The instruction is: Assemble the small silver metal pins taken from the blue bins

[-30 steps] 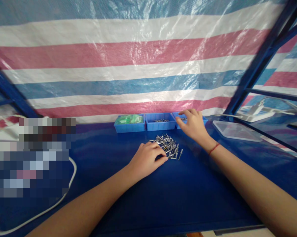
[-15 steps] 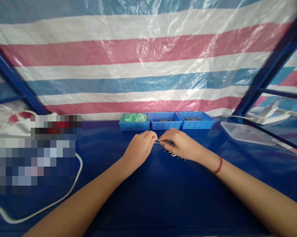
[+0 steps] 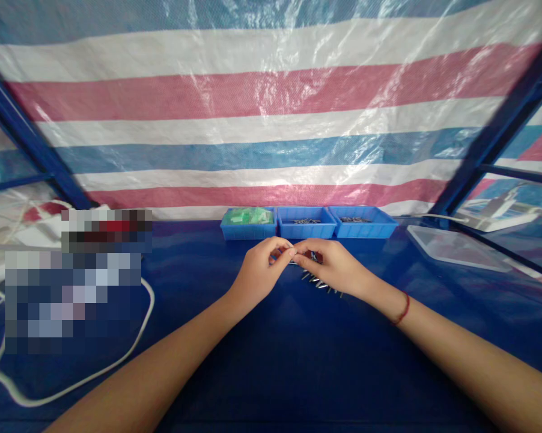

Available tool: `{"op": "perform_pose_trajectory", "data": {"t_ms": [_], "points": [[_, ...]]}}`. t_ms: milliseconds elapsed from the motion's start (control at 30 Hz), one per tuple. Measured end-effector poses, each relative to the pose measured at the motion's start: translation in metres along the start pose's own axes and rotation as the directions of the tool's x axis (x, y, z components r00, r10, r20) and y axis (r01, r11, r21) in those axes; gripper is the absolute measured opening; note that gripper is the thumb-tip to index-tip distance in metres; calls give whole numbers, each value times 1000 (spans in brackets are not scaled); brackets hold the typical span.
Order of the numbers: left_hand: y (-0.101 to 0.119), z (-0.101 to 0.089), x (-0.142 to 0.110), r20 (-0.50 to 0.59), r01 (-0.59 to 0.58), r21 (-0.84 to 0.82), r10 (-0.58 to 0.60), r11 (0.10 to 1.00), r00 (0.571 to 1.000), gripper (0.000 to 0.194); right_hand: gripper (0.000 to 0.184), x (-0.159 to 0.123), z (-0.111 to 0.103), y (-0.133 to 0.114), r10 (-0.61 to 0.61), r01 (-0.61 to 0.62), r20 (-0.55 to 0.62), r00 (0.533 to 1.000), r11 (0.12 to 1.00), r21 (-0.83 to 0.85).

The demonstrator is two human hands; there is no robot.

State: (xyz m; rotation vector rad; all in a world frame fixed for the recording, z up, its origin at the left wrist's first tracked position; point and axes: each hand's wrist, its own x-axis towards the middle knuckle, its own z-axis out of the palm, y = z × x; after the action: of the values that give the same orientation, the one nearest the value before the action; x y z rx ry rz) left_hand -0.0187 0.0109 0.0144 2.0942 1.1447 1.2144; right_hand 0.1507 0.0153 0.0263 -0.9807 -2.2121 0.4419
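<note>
My left hand (image 3: pixel 261 269) is closed in a pinch, thumb and forefinger meeting the fingertips of my right hand (image 3: pixel 336 264), also pinched. A sliver of thin silver metal piece (image 3: pixel 293 262) shows just under the joined fingertips; the fingers cover most of it, so its exact kind is hidden. Below and behind my right hand, several thin metal pieces (image 3: pixel 321 284), which look like screws or pins, lie loosely on the blue table (image 3: pixel 271 361). My right palm partly covers this pile.
Three blue bins stand along the back: the left bin (image 3: pixel 248 231) holds green-and-clear packets, while the middle bin (image 3: pixel 306 230) and right bin (image 3: pixel 365 230) hold small metal pieces. A translucent lid (image 3: pixel 455 248) lies right. A white cable (image 3: pixel 147 319) loops at left beside a blurred-out area.
Both hands have drawn together until their fingertips touch. My left thumb now shows, pressed toward the forefinger, and the metal piece is more covered. The view has shifted slightly.
</note>
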Motion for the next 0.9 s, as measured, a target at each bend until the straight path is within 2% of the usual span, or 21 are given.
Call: {"op": "perform_pose_trajectory", "data": {"t_ms": [467, 733, 800, 900], "points": [[1, 1, 0, -89, -59, 8, 60, 998, 994, 10, 18, -1, 1, 3, 28, -28, 5, 1000, 997, 77], [-5, -3, 3, -118, -56, 28, 59, 998, 991, 12, 14, 0, 0, 4, 51, -42, -155, 987, 997, 60], [-7, -5, 4, -104, -65, 46, 69, 997, 992, 11, 13, 0, -2, 2, 16, -13, -215, 977, 1000, 15], [-9, -6, 5, -70, -76, 71, 81, 995, 994, 11, 14, -2, -5, -3, -103, 80, -262, 960, 992, -99]]}}
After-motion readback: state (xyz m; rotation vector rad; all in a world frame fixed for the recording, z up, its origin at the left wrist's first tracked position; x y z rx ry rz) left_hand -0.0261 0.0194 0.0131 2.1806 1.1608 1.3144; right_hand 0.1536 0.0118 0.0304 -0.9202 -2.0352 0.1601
